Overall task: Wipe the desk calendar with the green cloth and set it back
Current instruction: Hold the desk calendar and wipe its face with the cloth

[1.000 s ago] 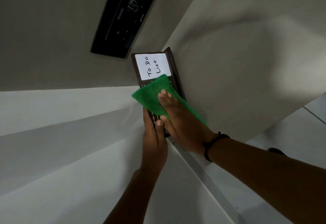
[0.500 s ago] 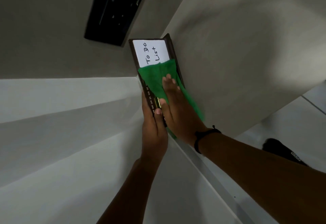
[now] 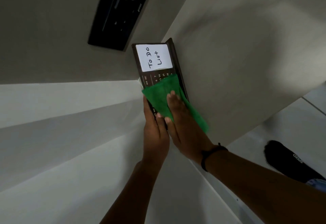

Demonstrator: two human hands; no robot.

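Note:
The dark brown desk calendar (image 3: 148,80) is held up in the middle of the head view, with a white "To Do List" card at its far end and month and date print showing below the card. My left hand (image 3: 154,135) grips its near left edge. My right hand (image 3: 183,123) lies flat on the green cloth (image 3: 161,96) and presses it against the calendar's near half. Part of the cloth hangs off the right side past my wrist.
A pale grey surface (image 3: 247,65) runs behind the calendar on the right. A black rectangular panel (image 3: 120,12) sits at the upper left. A dark shoe (image 3: 285,160) rests on the tiled floor at the lower right. White surfaces (image 3: 53,153) fill the left.
The cloth and my right hand slid up toward the card, then back down toward me, uncovering the date numbers. My left hand kept its grip on the calendar.

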